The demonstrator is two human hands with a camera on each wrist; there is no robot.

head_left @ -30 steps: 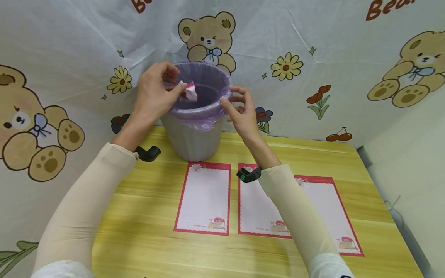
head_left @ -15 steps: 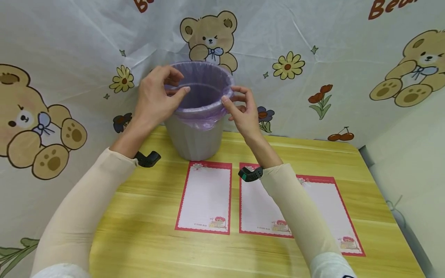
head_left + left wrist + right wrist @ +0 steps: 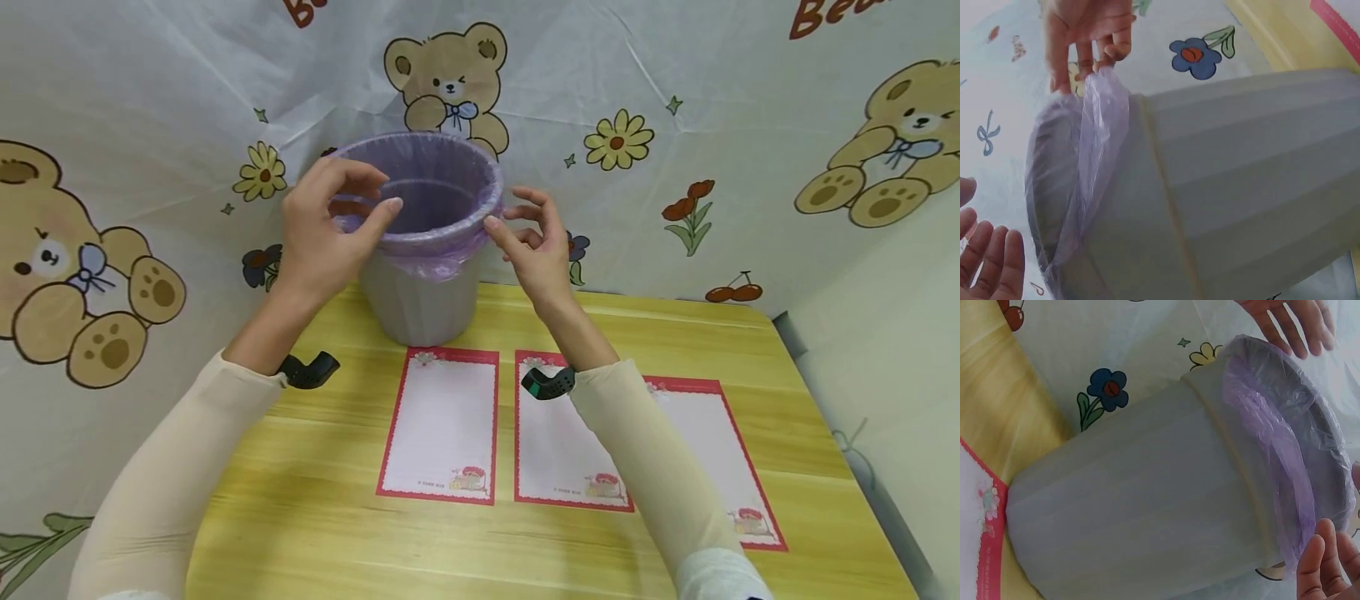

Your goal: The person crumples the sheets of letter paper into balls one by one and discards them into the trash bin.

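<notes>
A grey trash can [image 3: 420,300] stands at the back of the table, lined with a thin purple plastic bag [image 3: 435,258] folded over its rim. My left hand [image 3: 322,229] is at the can's left side, with its fingers loosely bent over the opening and nothing between them. On the other side, my right hand [image 3: 542,250] has its thumb tip right at the bag-covered rim and its fingers spread apart. The left wrist view shows the bag's loose edge [image 3: 1104,119] hanging just under the right hand's fingers [image 3: 1085,59]. The can's bottom is hidden.
Three red-bordered sheets of paper lie on the yellow wooden table [image 3: 337,517]: a left sheet [image 3: 438,425], a middle sheet [image 3: 555,450] and a right sheet [image 3: 705,442], the latter two partly under the right forearm. A bear-printed cloth [image 3: 547,67] hangs behind.
The small white-and-red crumpled piece that my left hand pinched over the can was let go and is out of sight. Both hands have since drawn slightly outward, and the right hand's fingers have loosened from the rim.
</notes>
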